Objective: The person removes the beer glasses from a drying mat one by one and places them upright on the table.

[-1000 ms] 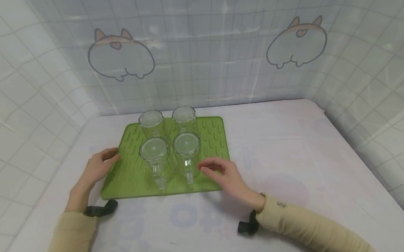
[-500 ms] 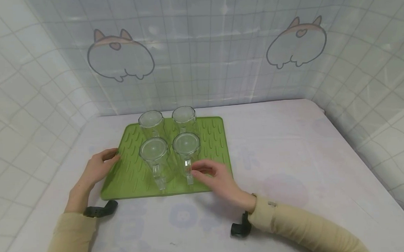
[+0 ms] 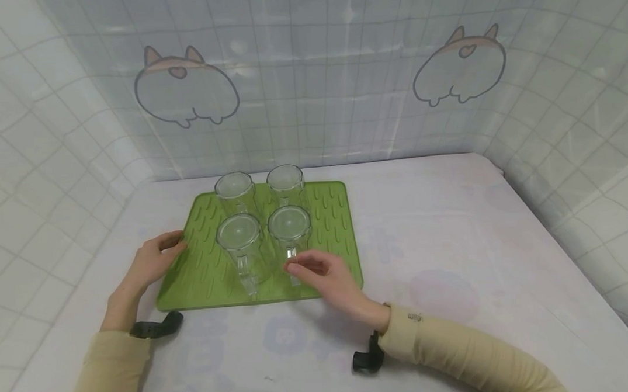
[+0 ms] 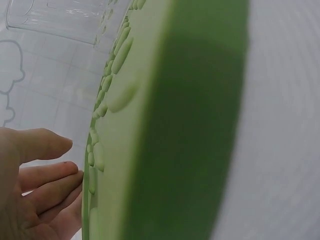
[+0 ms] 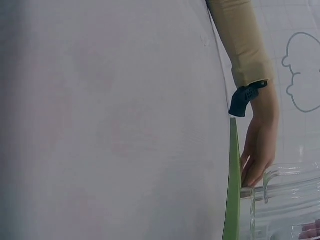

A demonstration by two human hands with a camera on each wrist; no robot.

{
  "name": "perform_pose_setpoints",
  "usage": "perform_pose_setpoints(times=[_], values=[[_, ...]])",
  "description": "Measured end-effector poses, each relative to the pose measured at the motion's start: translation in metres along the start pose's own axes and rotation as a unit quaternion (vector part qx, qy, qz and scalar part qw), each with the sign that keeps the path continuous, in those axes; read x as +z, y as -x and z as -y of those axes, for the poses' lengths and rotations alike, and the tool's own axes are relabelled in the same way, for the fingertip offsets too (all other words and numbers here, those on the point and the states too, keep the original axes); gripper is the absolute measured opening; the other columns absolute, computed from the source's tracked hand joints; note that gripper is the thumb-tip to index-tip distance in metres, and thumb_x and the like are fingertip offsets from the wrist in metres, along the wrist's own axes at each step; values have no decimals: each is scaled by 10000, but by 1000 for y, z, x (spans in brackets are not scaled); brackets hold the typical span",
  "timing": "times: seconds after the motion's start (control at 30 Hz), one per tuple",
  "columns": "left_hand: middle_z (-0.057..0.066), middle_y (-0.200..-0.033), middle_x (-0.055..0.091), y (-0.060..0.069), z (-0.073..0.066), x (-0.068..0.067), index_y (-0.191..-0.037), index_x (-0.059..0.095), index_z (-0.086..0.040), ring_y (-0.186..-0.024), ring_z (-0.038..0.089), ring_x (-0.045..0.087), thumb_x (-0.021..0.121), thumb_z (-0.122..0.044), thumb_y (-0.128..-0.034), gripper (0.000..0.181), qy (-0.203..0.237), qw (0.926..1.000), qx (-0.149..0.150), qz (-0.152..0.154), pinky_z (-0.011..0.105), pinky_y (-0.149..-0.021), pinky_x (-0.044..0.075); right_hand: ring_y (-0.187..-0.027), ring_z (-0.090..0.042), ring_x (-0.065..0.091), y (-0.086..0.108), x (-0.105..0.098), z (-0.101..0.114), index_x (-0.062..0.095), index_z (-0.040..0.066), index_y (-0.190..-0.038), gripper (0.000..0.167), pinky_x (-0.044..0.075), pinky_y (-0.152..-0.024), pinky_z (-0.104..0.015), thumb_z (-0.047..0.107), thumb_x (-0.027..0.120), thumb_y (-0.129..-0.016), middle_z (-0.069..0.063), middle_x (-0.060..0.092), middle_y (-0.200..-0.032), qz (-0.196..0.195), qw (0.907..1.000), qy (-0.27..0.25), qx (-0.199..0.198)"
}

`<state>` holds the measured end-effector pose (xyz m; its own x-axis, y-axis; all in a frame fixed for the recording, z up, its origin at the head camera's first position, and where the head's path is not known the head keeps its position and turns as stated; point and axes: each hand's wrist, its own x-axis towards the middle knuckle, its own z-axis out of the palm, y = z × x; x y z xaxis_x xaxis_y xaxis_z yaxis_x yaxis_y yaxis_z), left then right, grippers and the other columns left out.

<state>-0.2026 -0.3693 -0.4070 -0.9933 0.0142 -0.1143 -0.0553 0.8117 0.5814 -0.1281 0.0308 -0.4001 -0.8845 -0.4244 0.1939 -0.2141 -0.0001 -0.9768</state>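
Note:
Clear glass mugs stand upside down on a green ribbed drying mat point(image 3: 191, 277), two in front and two behind. My right hand point(image 3: 330, 277) pinches the handle of the front right mug point(image 3: 290, 223) with thumb and fingers; part of that handle is hidden. Beside it is the front left mug point(image 3: 240, 234), its handle toward me. My left hand point(image 3: 153, 258) rests at the mat's left edge with relaxed fingers. In the left wrist view, the left hand's fingertips point(image 4: 72, 172) touch the mat's rim. Through glass in the right wrist view, right fingers point(image 5: 311, 230) show at the lower corner.
Behind the front pair stand the back left mug point(image 3: 234, 186) and back right mug point(image 3: 285, 179). A pale patterned cloth point(image 3: 426, 232) covers the table. Tile-patterned sheeting point(image 3: 321, 119) rises at the back and both sides.
My right hand has moved left from beside the front right mug onto its handle. The left hand, the mat and the mugs look unmoved.

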Motion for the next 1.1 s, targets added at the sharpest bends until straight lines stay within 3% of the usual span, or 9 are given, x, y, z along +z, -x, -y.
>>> perform_pose_setpoints(times=[0.3, 0.53, 0.77, 1.1], values=[[382, -1460, 389, 2, -1, 0, -1506, 320, 77, -1332, 589, 347, 401, -432, -1066, 678, -61, 10000, 6, -40, 710, -1036, 395, -1095, -208, 689, -1, 5, -1, 682, 55, -1177, 230, 567, -969, -284, 191, 625, -1000, -106, 731, -1153, -93, 9997, -227, 42], [376, -1463, 389, 1, -1, 1, -1505, 320, 78, -1342, 586, 337, 405, -428, -1066, 675, -83, 10000, 6, -53, 711, -1047, 381, -1087, -147, 689, -2, 5, 0, 683, 71, -1183, 236, 573, -958, -290, 213, 620, -1004, -59, 739, -1144, -91, 9993, -317, 174], [372, -1465, 390, 2, -1, 0, -1506, 322, 75, -1336, 586, 342, 404, -437, -1064, 680, -83, 10000, -20, -43, 712, -1042, 382, -1094, -150, 690, -3, 6, 0, 650, 1, -1215, 288, 571, -969, -292, 195, 618, -1005, -78, 735, -1150, -99, 9990, -396, 172], [373, -1463, 390, 0, -1, 1, -1505, 320, 79, -1335, 579, 350, 402, -435, -1066, 681, -119, 9999, -42, -39, 711, -1045, 379, -1085, -145, 692, -2, 6, 0, 682, 73, -1177, 229, 576, -953, -294, 207, 628, -999, -61, 741, -1132, -173, 9989, -395, 153]])
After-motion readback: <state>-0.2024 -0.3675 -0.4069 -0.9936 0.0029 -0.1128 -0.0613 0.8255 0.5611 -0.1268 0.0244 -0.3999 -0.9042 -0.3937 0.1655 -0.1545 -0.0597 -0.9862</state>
